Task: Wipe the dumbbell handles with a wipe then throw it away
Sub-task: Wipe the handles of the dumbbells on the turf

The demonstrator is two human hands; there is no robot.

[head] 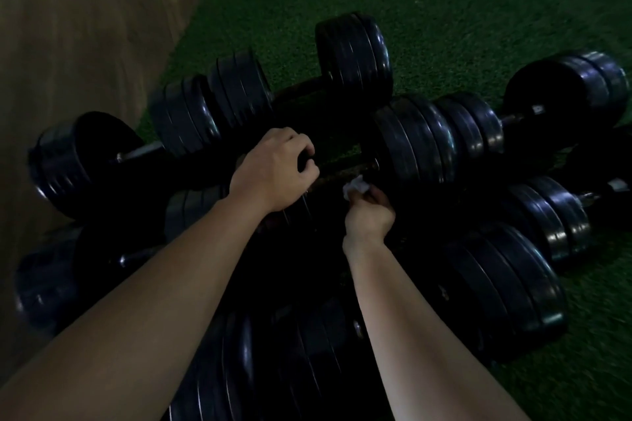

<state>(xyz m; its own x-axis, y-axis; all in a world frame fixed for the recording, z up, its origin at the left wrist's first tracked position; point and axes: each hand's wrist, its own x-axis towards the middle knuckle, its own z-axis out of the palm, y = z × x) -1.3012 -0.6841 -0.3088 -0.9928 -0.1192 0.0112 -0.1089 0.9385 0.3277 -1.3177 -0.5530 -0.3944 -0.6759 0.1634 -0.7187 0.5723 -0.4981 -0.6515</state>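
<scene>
Gripping a dumbbell handle [342,168], the left hand [273,171] is closed; the right hand [367,215] pinches a white wipe [355,186] beside it, plates [417,143] crowding, green turf [478,27] open beyond.

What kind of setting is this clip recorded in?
Most likely a gym's free-weight area: many black plate-loaded dumbbells lie crowded together on green artificial turf, beside a strip of wood-look flooring.

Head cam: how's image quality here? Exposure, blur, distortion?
Head view: badly underexposed, black dumbbell plates merge into shadow, only small highlights on their rims; motion blur smears plate edges and turf; wide-angle stretch on both forearms; white wipe in right hand is the brightest spot; left hand reads clearly.
</scene>
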